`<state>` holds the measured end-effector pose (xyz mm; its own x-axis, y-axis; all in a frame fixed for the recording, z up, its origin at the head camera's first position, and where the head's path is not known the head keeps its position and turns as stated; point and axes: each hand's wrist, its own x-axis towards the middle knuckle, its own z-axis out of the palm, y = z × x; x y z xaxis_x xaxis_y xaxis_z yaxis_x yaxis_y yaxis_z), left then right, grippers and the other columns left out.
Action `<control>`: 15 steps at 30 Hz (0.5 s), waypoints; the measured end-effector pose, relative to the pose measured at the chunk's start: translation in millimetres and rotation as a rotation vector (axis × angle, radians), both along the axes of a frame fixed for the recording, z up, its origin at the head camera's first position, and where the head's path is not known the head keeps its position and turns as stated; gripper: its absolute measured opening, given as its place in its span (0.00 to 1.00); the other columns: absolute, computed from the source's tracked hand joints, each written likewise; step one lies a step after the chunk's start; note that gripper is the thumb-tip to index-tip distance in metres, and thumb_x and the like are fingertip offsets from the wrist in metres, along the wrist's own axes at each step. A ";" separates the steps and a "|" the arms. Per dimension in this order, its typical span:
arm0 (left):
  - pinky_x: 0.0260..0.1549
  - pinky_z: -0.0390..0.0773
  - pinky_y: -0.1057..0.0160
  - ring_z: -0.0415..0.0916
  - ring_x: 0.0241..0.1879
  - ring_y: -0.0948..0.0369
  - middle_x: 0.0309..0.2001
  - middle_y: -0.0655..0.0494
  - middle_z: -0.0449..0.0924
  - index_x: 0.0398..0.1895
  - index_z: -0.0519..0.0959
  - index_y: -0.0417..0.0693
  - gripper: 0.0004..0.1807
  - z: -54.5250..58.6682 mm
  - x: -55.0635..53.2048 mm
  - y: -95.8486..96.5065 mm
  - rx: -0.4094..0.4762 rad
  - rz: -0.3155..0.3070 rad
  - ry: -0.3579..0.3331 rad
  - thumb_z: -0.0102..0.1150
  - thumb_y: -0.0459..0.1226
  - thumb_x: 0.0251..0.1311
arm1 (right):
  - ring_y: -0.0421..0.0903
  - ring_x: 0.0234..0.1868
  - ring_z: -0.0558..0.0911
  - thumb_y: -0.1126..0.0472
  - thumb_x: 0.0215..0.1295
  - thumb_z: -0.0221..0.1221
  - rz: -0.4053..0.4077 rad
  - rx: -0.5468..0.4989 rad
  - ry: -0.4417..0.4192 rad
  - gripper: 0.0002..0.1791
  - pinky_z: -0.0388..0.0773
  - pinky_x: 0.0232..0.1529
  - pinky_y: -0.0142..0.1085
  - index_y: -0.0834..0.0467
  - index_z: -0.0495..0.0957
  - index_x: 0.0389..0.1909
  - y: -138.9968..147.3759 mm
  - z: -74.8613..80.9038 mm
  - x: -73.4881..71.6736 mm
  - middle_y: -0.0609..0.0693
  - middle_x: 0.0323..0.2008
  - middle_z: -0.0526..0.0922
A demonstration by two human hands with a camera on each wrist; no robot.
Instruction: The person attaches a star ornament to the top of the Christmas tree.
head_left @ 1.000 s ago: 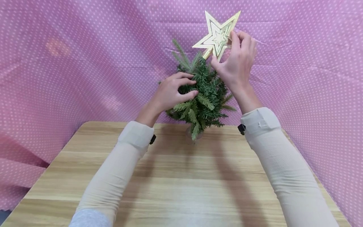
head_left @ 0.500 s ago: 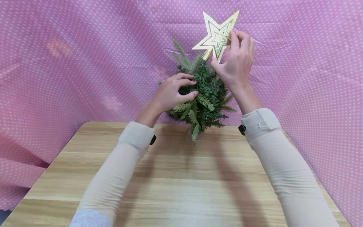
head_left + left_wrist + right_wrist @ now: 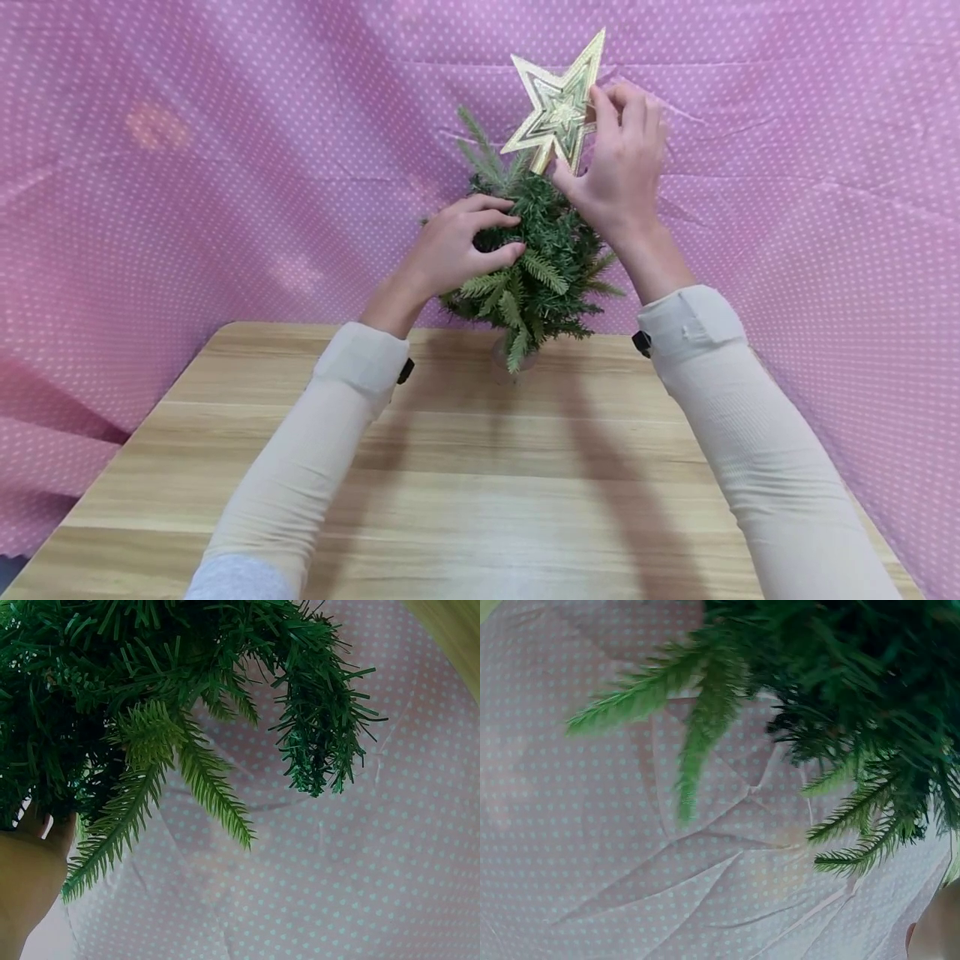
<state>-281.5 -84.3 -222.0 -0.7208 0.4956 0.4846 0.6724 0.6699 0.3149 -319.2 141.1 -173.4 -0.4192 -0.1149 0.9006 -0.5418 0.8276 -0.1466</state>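
A small green Christmas tree (image 3: 562, 242) stands upright at the far edge of the table. My right hand (image 3: 624, 171) pinches a gold star tree topper (image 3: 557, 112) by its right side, thumb low and fingers higher. The star leans to the right, and the lower end of its stem meets the treetop. My left hand (image 3: 452, 243) holds the tree's left side, with curved fingers and thumb among the branches. In the left wrist view, foliage (image 3: 165, 682) covers most of that hand's fingers. The right wrist view has branches (image 3: 855, 697) and only a sliver of the hand (image 3: 939, 930).
A light wooden table (image 3: 487, 508) spreads out in front of the tree. Pink dotted cloth (image 3: 262, 167) hangs behind and on both sides of it. The tree's clear base (image 3: 506, 362) shows beneath the lowest branches.
The star has shifted left and slightly down and has turned a little, its stem lower against the treetop. My right hand moved left with it. My left hand stays where it was.
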 end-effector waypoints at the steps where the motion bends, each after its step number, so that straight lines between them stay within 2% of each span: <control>1: 0.69 0.62 0.46 0.65 0.70 0.53 0.69 0.56 0.71 0.62 0.81 0.52 0.29 0.1 0.2 0.1 -0.001 0.001 0.000 0.58 0.58 0.67 | 0.55 0.62 0.66 0.55 0.55 0.73 0.001 0.012 -0.003 0.41 0.56 0.69 0.39 0.68 0.70 0.67 0.1 -0.2 0.0 0.61 0.60 0.71; 15: 0.68 0.63 0.46 0.66 0.69 0.53 0.69 0.56 0.72 0.62 0.81 0.52 0.28 0.3 3.3 1.0 -0.004 -0.007 0.014 0.58 0.57 0.67 | 0.55 0.64 0.66 0.60 0.54 0.72 0.074 0.047 -0.010 0.41 0.54 0.73 0.38 0.68 0.69 0.68 -0.9 4.3 -2.1 0.61 0.61 0.71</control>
<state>-278.2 -83.3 -221.7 -0.7105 0.5026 0.4926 0.6813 0.6665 0.3027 -321.4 140.2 -169.0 -0.4168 -0.1879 0.8894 -0.6008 0.7911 -0.1144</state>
